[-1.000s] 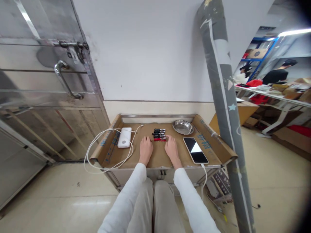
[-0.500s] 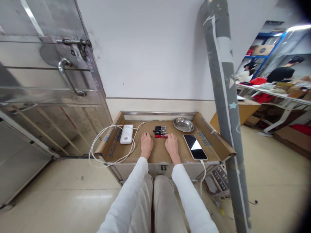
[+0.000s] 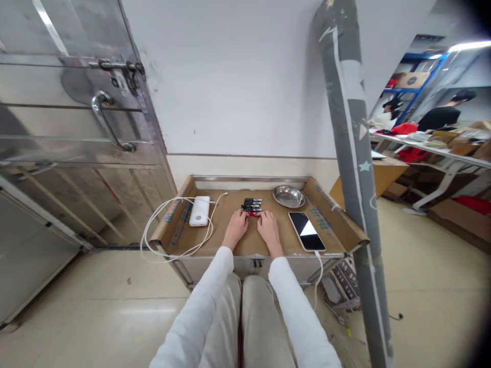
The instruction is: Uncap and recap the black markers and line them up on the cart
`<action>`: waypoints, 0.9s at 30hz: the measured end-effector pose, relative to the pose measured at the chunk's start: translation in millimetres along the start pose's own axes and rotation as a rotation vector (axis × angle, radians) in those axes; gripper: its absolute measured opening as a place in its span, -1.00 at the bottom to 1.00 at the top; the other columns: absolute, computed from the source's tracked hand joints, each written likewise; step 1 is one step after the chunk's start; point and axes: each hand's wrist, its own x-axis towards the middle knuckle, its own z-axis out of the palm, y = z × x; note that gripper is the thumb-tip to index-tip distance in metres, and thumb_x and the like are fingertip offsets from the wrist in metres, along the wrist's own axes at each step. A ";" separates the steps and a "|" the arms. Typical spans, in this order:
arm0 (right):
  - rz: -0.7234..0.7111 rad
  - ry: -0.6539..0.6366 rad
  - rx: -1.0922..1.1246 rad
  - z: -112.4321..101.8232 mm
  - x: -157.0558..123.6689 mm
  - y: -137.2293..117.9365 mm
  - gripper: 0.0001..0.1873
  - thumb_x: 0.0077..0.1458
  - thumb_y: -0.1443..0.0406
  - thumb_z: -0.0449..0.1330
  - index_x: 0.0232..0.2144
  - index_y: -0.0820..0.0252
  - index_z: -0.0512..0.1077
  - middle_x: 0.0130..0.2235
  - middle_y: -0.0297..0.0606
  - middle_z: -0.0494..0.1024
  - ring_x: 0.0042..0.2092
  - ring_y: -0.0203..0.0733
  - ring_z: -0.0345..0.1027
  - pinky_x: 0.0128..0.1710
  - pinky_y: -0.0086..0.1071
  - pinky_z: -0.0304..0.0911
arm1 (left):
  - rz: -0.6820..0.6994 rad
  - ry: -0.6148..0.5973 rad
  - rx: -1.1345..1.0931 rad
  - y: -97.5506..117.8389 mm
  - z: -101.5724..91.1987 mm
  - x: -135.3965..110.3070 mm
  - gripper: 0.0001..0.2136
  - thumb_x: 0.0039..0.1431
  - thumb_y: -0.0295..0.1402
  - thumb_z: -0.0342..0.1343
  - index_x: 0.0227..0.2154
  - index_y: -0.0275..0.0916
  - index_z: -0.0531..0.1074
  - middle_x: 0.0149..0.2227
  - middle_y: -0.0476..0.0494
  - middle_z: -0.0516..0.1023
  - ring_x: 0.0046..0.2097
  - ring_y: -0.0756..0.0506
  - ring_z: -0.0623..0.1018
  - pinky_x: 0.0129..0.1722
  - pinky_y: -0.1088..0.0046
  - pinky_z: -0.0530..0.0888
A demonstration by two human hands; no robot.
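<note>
A red marker (image 3: pixel 252 215) lies on the brown cardboard lining of a low metal cart (image 3: pixel 249 180), at the near end of a row of several black markers (image 3: pixel 252 205). My left hand (image 3: pixel 237 225) and my right hand (image 3: pixel 267 226) meet at the red marker, fingertips closed on its two ends, which hide most of it. Only a short red stretch shows between the hands. Both wrists rest on the cardboard, in white sleeves.
A white power bank (image 3: pixel 200 210) with a looping white cable (image 3: pixel 161 232) lies at the left. A steel dish (image 3: pixel 289 196) and a charging phone (image 3: pixel 306 230) lie at the right. A grey rolled mat (image 3: pixel 351 153) leans beside the cart. A steel door (image 3: pixel 76 128) stands at the left. People sit at a far table.
Both hands have slid inward and forward from lying flat and apart on the cardboard, and now meet at the red marker.
</note>
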 end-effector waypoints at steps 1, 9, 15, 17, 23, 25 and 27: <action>-0.008 0.002 -0.011 -0.1 -0.2 -0.6 -0.79 0.14 0.43 -0.03 -0.24 0.21 0.38 -0.24 -0.17 0.42 -0.16 -0.12 0.23 -0.15 -0.31 0.07 | 0.003 -0.011 0.001 -0.2 0.2 0.3 -0.86 0.19 -0.50 -0.08 -0.28 -0.26 0.37 -0.25 -0.20 0.40 -0.17 -0.15 0.41 -0.09 0.25 0.37; -0.026 0.022 -0.075 -5.2 -0.6 -2.4 -0.82 0.20 0.35 -0.02 -0.29 0.20 0.38 -0.25 -0.16 0.43 -0.19 -0.12 0.24 -0.19 -0.30 0.06 | 0.031 0.016 0.021 -1.6 0.2 2.4 -0.90 0.23 -0.40 -0.03 -0.29 -0.26 0.37 -0.27 -0.16 0.42 -0.19 -0.13 0.42 -0.13 0.30 0.38; -0.011 0.101 -0.096 -6.3 2.9 -3.1 -0.73 0.27 0.33 -0.11 -0.22 0.24 0.38 -0.26 -0.13 0.46 -0.19 -0.12 0.26 -0.19 -0.31 0.05 | 0.019 0.192 0.053 -3.2 -0.5 7.0 -0.85 0.28 -0.37 -0.10 -0.25 -0.25 0.35 -0.24 -0.15 0.43 -0.19 -0.10 0.43 -0.12 0.33 0.37; -0.046 0.103 -0.081 -5.3 4.7 -3.3 -0.71 0.28 0.32 -0.13 -0.21 0.24 0.38 -0.25 -0.14 0.48 -0.19 -0.13 0.27 -0.18 -0.31 0.05 | 0.022 0.205 0.031 -3.6 0.3 7.3 -0.86 0.29 -0.37 -0.10 -0.23 -0.25 0.34 -0.23 -0.15 0.43 -0.18 -0.10 0.43 -0.12 0.35 0.38; -0.110 0.106 -0.018 -3.6 4.7 -3.4 -0.70 0.29 0.34 -0.14 -0.20 0.22 0.39 -0.23 -0.15 0.51 -0.21 -0.15 0.29 -0.18 -0.33 0.05 | 0.053 0.148 -0.085 -3.0 1.1 5.7 -0.88 0.29 -0.38 -0.10 -0.23 -0.21 0.33 -0.23 -0.11 0.45 -0.16 -0.08 0.44 -0.12 0.37 0.40; -0.101 0.112 -0.019 -4.1 3.4 -3.4 -0.70 0.28 0.35 -0.14 -0.19 0.22 0.40 -0.24 -0.15 0.51 -0.21 -0.15 0.29 -0.18 -0.32 0.05 | 0.058 0.141 -0.107 -2.9 0.8 5.7 -0.88 0.29 -0.38 -0.10 -0.23 -0.21 0.33 -0.23 -0.11 0.45 -0.15 -0.08 0.44 -0.11 0.36 0.40; -0.095 0.118 -0.021 -4.7 2.4 -3.2 -0.70 0.28 0.35 -0.14 -0.19 0.23 0.40 -0.24 -0.14 0.51 -0.21 -0.14 0.29 -0.18 -0.32 0.04 | 0.055 0.145 -0.112 -2.8 0.6 5.9 -0.88 0.29 -0.38 -0.10 -0.23 -0.21 0.33 -0.22 -0.11 0.44 -0.14 -0.08 0.44 -0.09 0.35 0.40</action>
